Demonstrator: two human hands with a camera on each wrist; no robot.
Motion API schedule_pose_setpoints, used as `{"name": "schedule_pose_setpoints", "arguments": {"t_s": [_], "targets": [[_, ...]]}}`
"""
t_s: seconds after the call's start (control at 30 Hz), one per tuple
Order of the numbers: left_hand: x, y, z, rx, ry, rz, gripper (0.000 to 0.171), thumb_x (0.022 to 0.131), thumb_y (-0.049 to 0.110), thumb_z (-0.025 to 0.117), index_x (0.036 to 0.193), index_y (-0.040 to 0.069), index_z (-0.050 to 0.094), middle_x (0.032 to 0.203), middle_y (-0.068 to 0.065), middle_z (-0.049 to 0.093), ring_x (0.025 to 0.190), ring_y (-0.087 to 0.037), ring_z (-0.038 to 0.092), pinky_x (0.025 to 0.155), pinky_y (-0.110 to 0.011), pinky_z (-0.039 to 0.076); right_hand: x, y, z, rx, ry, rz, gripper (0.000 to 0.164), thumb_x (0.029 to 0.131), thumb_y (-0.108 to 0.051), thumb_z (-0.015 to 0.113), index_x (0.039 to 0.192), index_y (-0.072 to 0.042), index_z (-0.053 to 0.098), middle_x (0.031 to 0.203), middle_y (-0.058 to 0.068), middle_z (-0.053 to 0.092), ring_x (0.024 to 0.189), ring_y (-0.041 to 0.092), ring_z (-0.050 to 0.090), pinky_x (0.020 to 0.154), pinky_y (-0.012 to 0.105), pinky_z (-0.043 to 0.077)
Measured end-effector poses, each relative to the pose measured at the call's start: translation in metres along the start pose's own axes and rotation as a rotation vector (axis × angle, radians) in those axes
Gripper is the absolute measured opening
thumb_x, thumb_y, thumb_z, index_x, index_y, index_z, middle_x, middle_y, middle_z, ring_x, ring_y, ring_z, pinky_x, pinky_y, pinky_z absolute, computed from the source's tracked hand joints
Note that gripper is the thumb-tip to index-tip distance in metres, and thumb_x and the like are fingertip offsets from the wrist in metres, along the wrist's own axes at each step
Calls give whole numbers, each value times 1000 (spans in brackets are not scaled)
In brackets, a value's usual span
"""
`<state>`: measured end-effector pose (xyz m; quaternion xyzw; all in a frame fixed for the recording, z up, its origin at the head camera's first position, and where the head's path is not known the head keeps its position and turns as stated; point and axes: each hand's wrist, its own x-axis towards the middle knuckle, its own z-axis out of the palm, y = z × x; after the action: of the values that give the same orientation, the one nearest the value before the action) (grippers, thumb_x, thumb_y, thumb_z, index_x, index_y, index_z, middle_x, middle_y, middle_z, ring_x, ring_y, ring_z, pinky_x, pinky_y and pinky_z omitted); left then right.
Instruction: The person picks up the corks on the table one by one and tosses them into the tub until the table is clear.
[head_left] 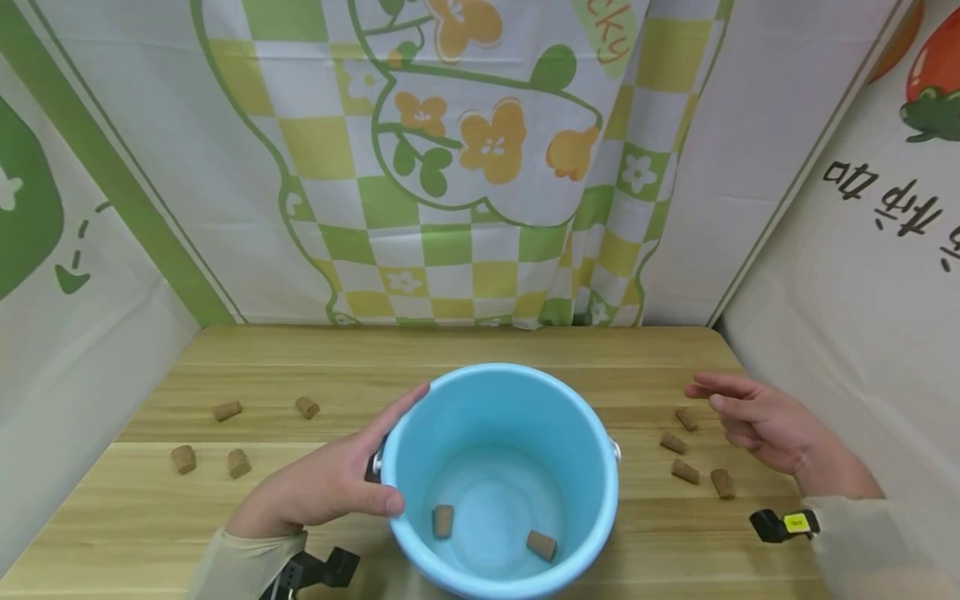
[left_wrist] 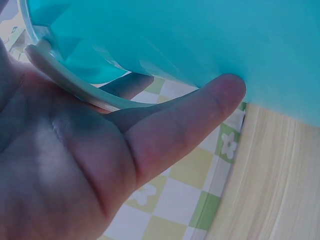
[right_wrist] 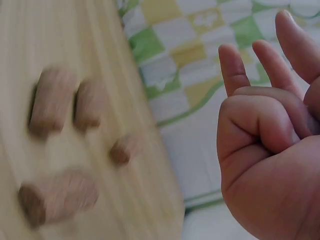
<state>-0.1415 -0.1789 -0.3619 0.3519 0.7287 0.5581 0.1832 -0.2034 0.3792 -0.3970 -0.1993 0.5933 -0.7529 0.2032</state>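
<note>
A light blue bucket [head_left: 501, 379] stands on the table with two corks inside, one cork [head_left: 443, 521] at its left and another cork [head_left: 542, 545] at its right. My left hand [head_left: 337, 483] grips the bucket's left side, thumb at the rim, other fingers along the outer wall; in the left wrist view the bucket's handle [left_wrist: 75, 90] runs past the palm. Over on the right, my right hand [head_left: 772, 421] is above the table beside several corks [head_left: 684, 471], holding nothing. Its index finger and thumb point forward, the other fingers loosely bent.
Several more corks [head_left: 238, 463] lie spread on the left part of the wooden table [head_left: 360, 350]. A patterned cloth [head_left: 480, 250] hangs behind the table's far edge. Printed white walls [head_left: 840, 333] close in both sides.
</note>
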Motion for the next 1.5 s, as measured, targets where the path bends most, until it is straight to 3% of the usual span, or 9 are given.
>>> {"name": "schedule_pose_setpoints", "arguments": {"t_s": [0.2, 0.4, 0.57, 1.07, 1.33, 1.5], "targets": [[1, 0, 0, -11, -5, -1, 104, 86, 25, 80, 161, 34, 8, 151, -20, 36, 120, -40, 52, 94, -38, 48, -13, 15, -18, -47, 60, 66, 42, 105, 4, 42, 135, -17, 64, 125, 1, 64, 53, 16, 13, 46, 24, 20], [1, 0, 0, -33, -9, -11, 104, 86, 24, 80, 161, 34, 7, 152, -20, 34, 121, -41, 51, 94, -38, 48, -23, 30, -32, -181, 164, 202, 36, 104, -2, 51, 129, -22, 69, 122, -2, 65, 51, 2, 31, 46, 19, 29], [2, 1, 1, -46, -14, -14, 104, 86, 25, 79, 161, 34, 7, 153, -19, 32, 123, -41, 50, 94, -39, 48, -29, 40, -39, -220, 192, 225, 36, 103, -3, 53, 126, -24, 70, 119, -2, 67, 51, 2, 33, 44, 21, 28], [1, -2, 0, -32, -10, -26, 106, 86, 25, 80, 161, 34, 6, 153, -17, 33, 124, -39, 50, 97, -37, 45, -42, 52, -47, -266, 172, 305, 38, 100, -5, 58, 136, -17, 63, 126, -9, 63, 49, 2, 36, 46, 19, 33], [1, 0, 0, -8, -5, 8, 104, 87, 26, 79, 161, 33, 8, 152, -20, 34, 122, -41, 50, 96, -36, 46, -48, 53, -44, -241, 91, 280, 41, 100, 2, 56, 135, -18, 64, 127, -14, 62, 48, 3, 32, 42, 25, 24], [1, -1, -1, -14, -8, -7, 104, 86, 26, 79, 161, 34, 7, 152, -19, 34, 122, -40, 50, 95, -37, 46, -49, 52, -40, -265, 83, 330, 43, 98, 1, 59, 134, -23, 66, 128, -15, 62, 50, 1, 38, 45, 19, 35]]}}
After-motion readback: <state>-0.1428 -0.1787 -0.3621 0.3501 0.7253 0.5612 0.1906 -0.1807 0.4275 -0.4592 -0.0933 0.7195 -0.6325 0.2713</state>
